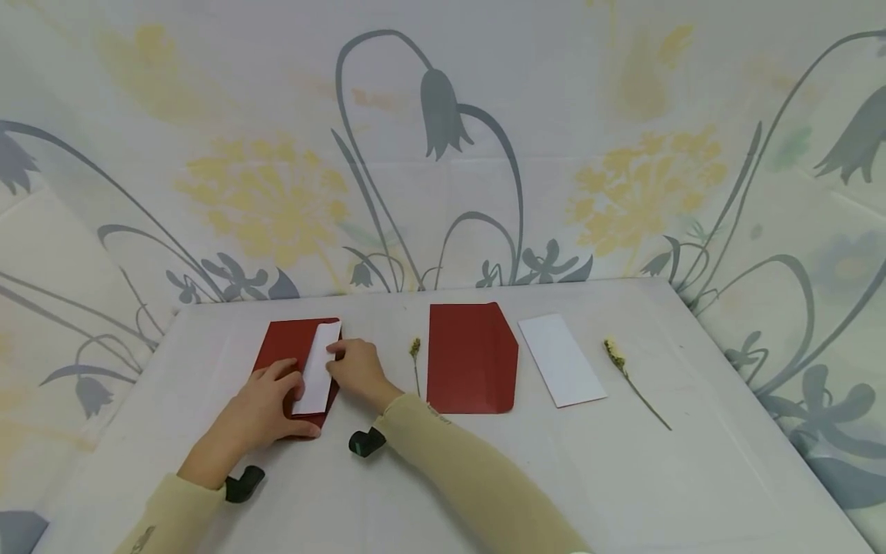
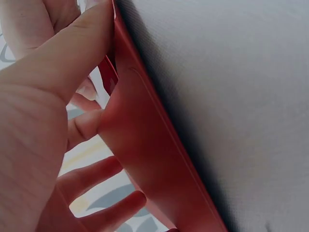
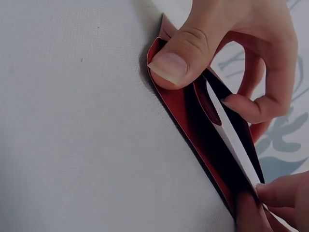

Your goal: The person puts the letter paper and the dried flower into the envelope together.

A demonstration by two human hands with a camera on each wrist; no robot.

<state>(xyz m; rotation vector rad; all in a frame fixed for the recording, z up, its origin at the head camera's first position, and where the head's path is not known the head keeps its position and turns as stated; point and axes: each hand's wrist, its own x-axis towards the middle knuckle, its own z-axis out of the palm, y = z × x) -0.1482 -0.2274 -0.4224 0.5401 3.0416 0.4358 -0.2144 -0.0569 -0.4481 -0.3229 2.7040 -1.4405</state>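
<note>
In the head view, a red envelope (image 1: 282,338) lies at the left of the table with a white card (image 1: 318,377) along its right side. My left hand (image 1: 252,412) holds the envelope, with the thumb at the near corner and the fingers bent over the front by the card. In the right wrist view that thumb (image 3: 176,65) presses the edge of the gaping red opening (image 3: 181,118). My right hand (image 1: 360,369) pinches the card's right edge, one fingertip in the gap. The left wrist view shows the envelope's red underside (image 2: 149,145) near the left fingers.
Right of my hands lie a small dried flower (image 1: 414,350), a second red envelope (image 1: 460,358) with its flap to the right, another white card (image 1: 562,360) and a longer-stemmed yellow flower (image 1: 614,354). A flower-patterned cloth (image 1: 443,192) hangs behind the white table (image 1: 623,492).
</note>
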